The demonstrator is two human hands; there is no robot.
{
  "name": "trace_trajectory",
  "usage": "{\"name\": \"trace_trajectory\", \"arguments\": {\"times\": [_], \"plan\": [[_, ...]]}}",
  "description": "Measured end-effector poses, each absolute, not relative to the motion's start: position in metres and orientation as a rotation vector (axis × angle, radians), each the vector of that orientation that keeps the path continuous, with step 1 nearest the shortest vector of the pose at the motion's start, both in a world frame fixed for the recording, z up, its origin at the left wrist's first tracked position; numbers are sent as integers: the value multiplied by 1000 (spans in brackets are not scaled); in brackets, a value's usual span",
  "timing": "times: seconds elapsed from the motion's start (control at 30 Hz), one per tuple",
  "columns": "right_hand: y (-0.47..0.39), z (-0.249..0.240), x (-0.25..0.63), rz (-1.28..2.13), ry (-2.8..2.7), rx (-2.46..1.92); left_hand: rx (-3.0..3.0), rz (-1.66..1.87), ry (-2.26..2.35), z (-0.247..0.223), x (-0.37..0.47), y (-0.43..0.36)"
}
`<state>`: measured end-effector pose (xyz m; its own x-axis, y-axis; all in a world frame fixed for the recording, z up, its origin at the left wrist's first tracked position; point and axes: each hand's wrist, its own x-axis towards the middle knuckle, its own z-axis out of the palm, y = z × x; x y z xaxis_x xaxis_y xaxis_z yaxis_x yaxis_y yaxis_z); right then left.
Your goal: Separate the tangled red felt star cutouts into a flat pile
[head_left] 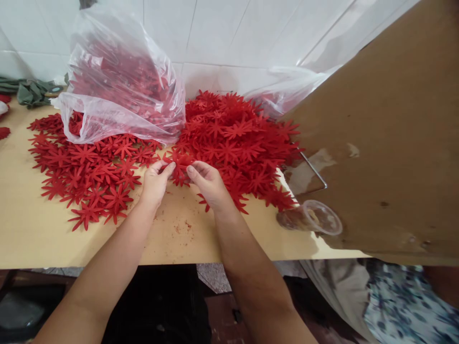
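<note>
Between my two hands is a red flower-shaped cutout (178,167) with several narrow petals, held just above the table. My left hand (157,179) pinches its left side between thumb and fingers. On the opposite side my right hand (205,180) grips an edge, thumb on top. Whether the piece is one layer or more I cannot tell. A large heap of similar red cutouts (233,143) rises behind and to the right of my right hand. Another, flatter pile of red cutouts (86,167) spreads left of my left hand.
A clear plastic bag (122,86) full of red cutouts rests on the left pile's back. A transparent plastic cup (322,217) lies tilted at the right, beside a large brown board (387,134). Red crumbs dot the table (186,243). Someone in patterned clothing (405,301) sits at lower right.
</note>
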<state>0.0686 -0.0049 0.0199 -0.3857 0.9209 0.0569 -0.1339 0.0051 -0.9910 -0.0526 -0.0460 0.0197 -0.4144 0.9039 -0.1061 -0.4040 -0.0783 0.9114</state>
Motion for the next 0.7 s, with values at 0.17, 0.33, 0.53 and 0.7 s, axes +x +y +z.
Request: {"name": "trace_trajectory", "arguments": {"times": [0.17, 0.33, 0.53, 0.7], "plan": [[-4, 16, 66, 1449, -1452, -918, 677, 1623, 1164, 20, -49, -47], [-3, 16, 70, 1521, -1410, -968, 663, 1608, 1165, 20, -50, -47], [0, 15, 74, 1619, -1266, -977, 685, 1634, 1120, 21, -49, -47], [0, 14, 72, 1610, -1166, -974, 754, 1721, 1100, 16, -47, -45]]}}
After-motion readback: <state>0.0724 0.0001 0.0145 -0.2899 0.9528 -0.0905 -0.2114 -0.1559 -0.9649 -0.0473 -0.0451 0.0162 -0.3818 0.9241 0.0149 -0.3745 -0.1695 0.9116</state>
